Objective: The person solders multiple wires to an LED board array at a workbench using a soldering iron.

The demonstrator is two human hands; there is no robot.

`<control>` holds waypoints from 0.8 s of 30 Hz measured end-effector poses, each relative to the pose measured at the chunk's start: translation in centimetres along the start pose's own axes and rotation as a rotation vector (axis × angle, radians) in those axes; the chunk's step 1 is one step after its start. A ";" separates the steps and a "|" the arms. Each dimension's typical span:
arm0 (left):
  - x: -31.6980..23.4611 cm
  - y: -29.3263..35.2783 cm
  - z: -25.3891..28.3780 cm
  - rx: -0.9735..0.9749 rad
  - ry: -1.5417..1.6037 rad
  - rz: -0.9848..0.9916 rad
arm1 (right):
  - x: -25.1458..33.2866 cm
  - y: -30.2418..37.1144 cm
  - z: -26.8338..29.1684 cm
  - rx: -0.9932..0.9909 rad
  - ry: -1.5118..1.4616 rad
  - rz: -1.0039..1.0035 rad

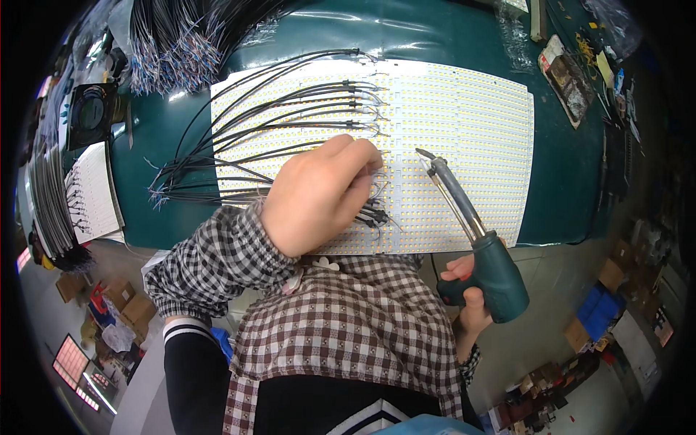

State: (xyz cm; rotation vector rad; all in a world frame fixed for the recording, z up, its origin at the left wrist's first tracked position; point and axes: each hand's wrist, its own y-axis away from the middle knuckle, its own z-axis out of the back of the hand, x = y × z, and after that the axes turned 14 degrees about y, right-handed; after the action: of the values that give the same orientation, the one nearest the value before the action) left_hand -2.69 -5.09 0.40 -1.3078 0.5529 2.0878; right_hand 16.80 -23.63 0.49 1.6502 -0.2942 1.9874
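My left hand (pixel 319 192) is over the middle of a white LED panel sheet (pixel 464 109), its thumb and forefinger pinched at the thin wire end of a black cable. The fingertips are partly hidden. Several black cables (pixel 290 94) lie across the sheet's left half, their split wire ends along a column near its middle. My right hand (pixel 471 297) grips a green soldering gun (pixel 500 283) below the sheet's front edge. The gun's dark tip (pixel 422 153) points up and left over the sheet, to the right of my left fingers and apart from them.
A green table mat (pixel 326 32) lies under the sheet. Thick bundles of black cables (pixel 174 43) are at the back left. A finished-looking wired white panel (pixel 94 188) rests at the left. A dirty soldering tray (pixel 569 80) and scattered small tools are at the far right.
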 end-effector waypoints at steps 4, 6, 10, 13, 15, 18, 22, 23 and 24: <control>0.0 -0.2 -0.1 -0.007 -0.023 -0.009 | -0.3 0.2 0.6 0.068 0.047 0.005; -0.1 -0.2 -0.2 -0.016 -0.022 -0.038 | -0.3 0.4 0.6 0.060 0.022 -0.010; 0.1 -0.5 -0.1 0.065 -0.122 -0.112 | 0.1 0.2 0.5 0.057 0.006 -0.040; 0.7 -1.3 0.3 0.072 -0.144 -0.131 | -0.1 -0.3 0.1 0.056 -0.005 -0.049; 1.0 -1.6 0.3 0.048 -0.132 -0.133 | 0.0 -0.4 -0.1 0.045 -0.011 -0.050; 1.1 -1.7 0.1 0.021 -0.126 -0.113 | 0.0 -0.3 -0.2 0.043 -0.007 -0.058; 0.9 -1.7 -0.2 -0.006 0.005 -0.009 | -0.2 -0.2 0.0 0.056 -0.032 -0.070; 0.9 -1.7 -0.3 -0.017 0.008 0.035 | -0.3 -0.2 0.0 0.051 -0.021 -0.071; 0.8 -1.8 -0.3 -0.022 0.014 0.029 | -0.3 -0.2 0.0 0.074 -0.025 -0.068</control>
State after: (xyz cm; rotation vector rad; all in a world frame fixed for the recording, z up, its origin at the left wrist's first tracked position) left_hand -1.55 -3.77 -0.54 -1.3350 0.5589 2.1156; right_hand 16.91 -23.57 0.20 1.7085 -0.1733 1.9499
